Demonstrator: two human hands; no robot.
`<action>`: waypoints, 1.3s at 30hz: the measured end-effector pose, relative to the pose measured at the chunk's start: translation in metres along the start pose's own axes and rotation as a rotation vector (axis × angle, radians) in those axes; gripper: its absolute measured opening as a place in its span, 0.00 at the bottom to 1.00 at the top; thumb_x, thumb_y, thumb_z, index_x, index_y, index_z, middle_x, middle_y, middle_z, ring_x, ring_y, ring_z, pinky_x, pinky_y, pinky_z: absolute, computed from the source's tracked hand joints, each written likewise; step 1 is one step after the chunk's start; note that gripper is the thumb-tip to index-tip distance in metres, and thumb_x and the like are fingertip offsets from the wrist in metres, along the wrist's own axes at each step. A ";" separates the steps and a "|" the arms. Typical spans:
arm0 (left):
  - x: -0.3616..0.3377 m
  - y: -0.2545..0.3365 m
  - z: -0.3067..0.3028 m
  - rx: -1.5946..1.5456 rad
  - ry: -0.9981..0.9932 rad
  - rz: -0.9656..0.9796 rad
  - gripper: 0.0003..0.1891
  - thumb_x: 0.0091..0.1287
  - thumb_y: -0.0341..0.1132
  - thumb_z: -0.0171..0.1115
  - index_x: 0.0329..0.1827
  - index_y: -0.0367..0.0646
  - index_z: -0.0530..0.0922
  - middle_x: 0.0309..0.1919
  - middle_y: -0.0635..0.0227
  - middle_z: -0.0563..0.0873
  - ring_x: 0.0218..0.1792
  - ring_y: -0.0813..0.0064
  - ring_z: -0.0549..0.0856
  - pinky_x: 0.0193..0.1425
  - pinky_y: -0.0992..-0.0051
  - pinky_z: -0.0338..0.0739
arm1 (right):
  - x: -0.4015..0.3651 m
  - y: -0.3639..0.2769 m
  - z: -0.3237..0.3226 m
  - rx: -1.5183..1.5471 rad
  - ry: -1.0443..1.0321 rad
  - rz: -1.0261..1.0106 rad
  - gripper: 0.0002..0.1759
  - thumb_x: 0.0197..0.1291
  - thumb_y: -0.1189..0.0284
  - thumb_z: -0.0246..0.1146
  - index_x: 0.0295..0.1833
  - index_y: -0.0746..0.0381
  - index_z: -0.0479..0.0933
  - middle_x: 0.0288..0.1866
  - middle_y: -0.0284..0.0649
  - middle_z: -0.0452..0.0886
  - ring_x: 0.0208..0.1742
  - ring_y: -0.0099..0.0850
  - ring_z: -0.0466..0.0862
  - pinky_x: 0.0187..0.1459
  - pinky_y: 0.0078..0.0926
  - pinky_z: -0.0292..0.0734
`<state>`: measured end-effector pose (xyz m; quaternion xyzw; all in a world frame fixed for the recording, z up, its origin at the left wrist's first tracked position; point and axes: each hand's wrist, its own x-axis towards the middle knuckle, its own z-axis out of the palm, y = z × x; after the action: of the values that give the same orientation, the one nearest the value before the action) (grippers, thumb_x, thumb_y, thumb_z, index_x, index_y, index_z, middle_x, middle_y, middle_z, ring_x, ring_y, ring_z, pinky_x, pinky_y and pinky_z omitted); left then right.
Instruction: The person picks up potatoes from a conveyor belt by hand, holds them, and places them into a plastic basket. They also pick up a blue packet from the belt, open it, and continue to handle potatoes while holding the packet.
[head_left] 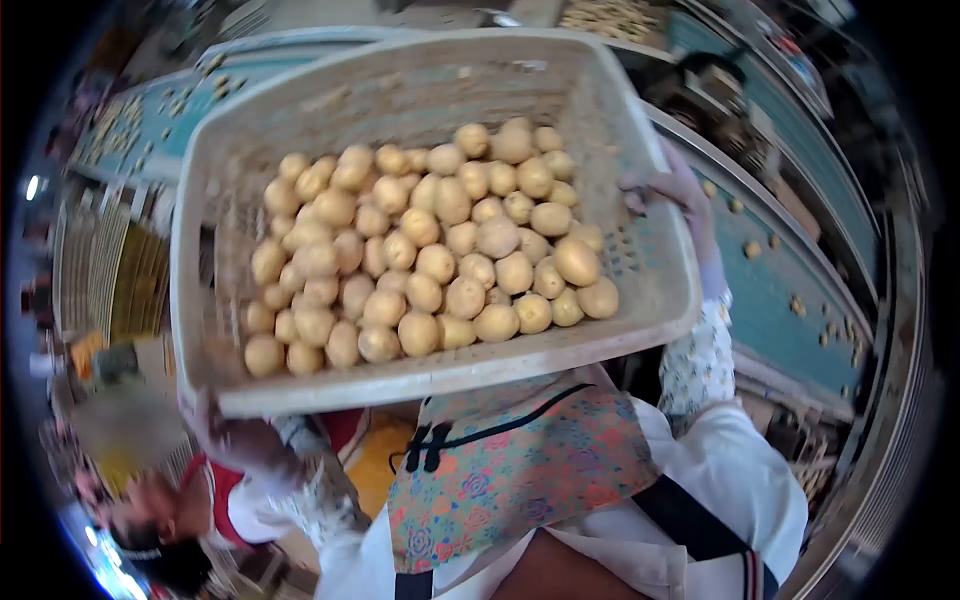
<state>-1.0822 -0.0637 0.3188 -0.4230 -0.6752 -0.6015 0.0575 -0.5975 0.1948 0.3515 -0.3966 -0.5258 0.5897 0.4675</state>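
A pale, dirt-stained plastic basket (450, 383) is held up in front of my chest, tilted so its inside shows. Many round, yellow-brown potatoes (435, 262) lie heaped against its near side. My right hand (672, 190) grips the right wall, its fingers hooked over into the basket near the handle opening. At the near left corner, my left hand (235, 435) holds the basket from below and outside; some of its fingers are hidden by the rim. Both forearms wear patterned sleeves, and a flowered apron (525, 465) covers my front.
A teal conveyor belt (775, 265) with scattered potatoes runs along the right. Another teal belt (165, 115) carries potatoes at the far left. Stacked yellowish slabs or sheets (125, 270) stand at left. A person (165, 505) in red and white is close by, lower left.
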 end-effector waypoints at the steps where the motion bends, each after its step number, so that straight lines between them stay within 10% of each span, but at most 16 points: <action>1: 0.021 -0.013 -0.015 -0.186 0.019 -0.204 0.19 0.78 0.41 0.47 0.55 0.33 0.78 0.55 0.56 0.81 0.59 0.62 0.81 0.68 0.60 0.75 | 0.008 0.005 -0.006 -0.035 -0.020 -0.075 0.15 0.62 0.77 0.62 0.53 0.69 0.82 0.67 0.41 0.72 0.37 0.17 0.79 0.41 0.14 0.77; 7: 0.097 -0.018 0.064 -0.340 -0.313 -0.594 0.24 0.72 0.45 0.51 0.58 0.32 0.75 0.53 0.54 0.82 0.54 0.66 0.83 0.62 0.65 0.77 | 0.023 -0.019 0.015 0.360 0.093 0.133 0.50 0.44 0.83 0.65 0.78 0.62 0.58 0.54 0.46 0.77 0.42 0.29 0.83 0.32 0.19 0.81; 11: 0.081 -0.007 0.130 -0.391 -0.449 -0.631 0.24 0.70 0.45 0.52 0.59 0.32 0.74 0.51 0.55 0.82 0.52 0.67 0.82 0.59 0.67 0.77 | 0.033 0.008 0.007 0.437 0.076 0.105 0.42 0.48 0.79 0.64 0.73 0.62 0.65 0.32 0.36 0.79 0.21 0.20 0.77 0.24 0.17 0.75; 22: 0.048 0.104 0.225 -0.420 -0.611 -0.610 0.27 0.66 0.43 0.55 0.61 0.31 0.71 0.46 0.56 0.81 0.46 0.69 0.81 0.52 0.73 0.75 | 0.009 -0.048 -0.103 0.389 0.085 0.130 0.37 0.48 0.77 0.62 0.69 0.66 0.70 0.29 0.35 0.79 0.28 0.19 0.80 0.29 0.17 0.75; 31: -0.025 0.356 0.289 -0.532 -0.881 -0.489 0.30 0.62 0.42 0.57 0.63 0.29 0.69 0.41 0.58 0.80 0.41 0.71 0.81 0.45 0.77 0.74 | -0.156 -0.222 -0.373 0.235 0.304 -0.119 0.37 0.51 0.75 0.62 0.71 0.67 0.67 0.36 0.39 0.77 0.27 0.15 0.74 0.23 0.12 0.72; 37: -0.077 0.590 0.468 -0.685 -1.346 -0.129 0.31 0.58 0.43 0.58 0.61 0.29 0.70 0.36 0.59 0.79 0.33 0.74 0.77 0.34 0.78 0.68 | -0.295 -0.263 -0.641 0.645 0.282 -0.294 0.37 0.58 0.76 0.57 0.76 0.63 0.61 0.37 0.44 0.74 0.26 0.20 0.72 0.21 0.14 0.70; 39: -0.120 0.671 0.568 -0.810 -1.243 -0.305 0.24 0.62 0.36 0.56 0.58 0.29 0.73 0.40 0.52 0.84 0.46 0.66 0.84 0.55 0.74 0.80 | -0.330 -0.255 -0.751 0.602 0.241 -0.319 0.37 0.62 0.72 0.57 0.78 0.60 0.58 0.43 0.44 0.75 0.30 0.23 0.76 0.29 0.20 0.75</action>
<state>-0.3310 0.3105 0.6078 -0.5743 -0.3607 -0.4546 -0.5774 0.2390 0.0646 0.4972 -0.2209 -0.3249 0.5868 0.7080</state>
